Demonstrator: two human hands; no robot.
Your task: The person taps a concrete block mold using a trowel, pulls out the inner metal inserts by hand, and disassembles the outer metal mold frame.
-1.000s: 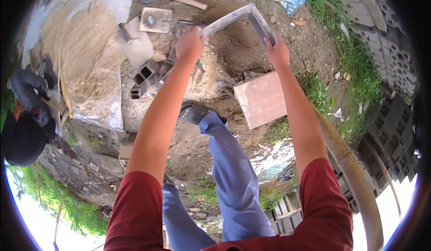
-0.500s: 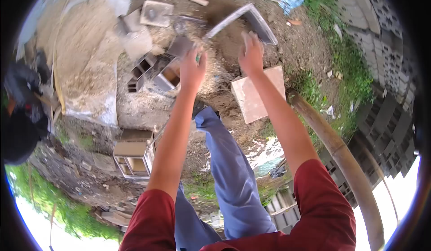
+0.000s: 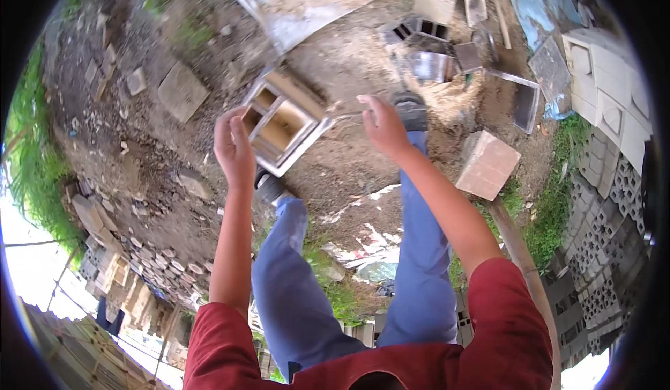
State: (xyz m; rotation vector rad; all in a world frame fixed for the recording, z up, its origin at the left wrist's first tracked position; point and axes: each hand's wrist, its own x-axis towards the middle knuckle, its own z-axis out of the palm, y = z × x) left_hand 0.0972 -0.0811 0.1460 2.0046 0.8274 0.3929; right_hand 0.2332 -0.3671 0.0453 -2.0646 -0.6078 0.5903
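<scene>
A tan, box-like block mould with open compartments and a pale rim point(image 3: 287, 126) stands tilted in view on the dirt ground. My left hand point(image 3: 235, 149) is at its left side, fingers loosely curved and apart; whether they touch it I cannot tell. To the right of the mould, my right hand point(image 3: 385, 130) hangs in the air with thumb and fingers spread, holding nothing. My shoes point(image 3: 408, 111) are just beyond and below the hands.
Hollow blocks point(image 3: 422, 30), an angled metal frame point(image 3: 520, 100) and a square pinkish slab point(image 3: 490, 165) lie at the right. A bamboo pole point(image 3: 516, 240) runs beside stacked decorative blocks point(image 3: 604, 278). A flat grey slab point(image 3: 183, 92) lies at the left, near rubble.
My view has swung to the left. Both hands have moved from near the angled frame to either side of the compartmented mould, and my left foot now shows beside it.
</scene>
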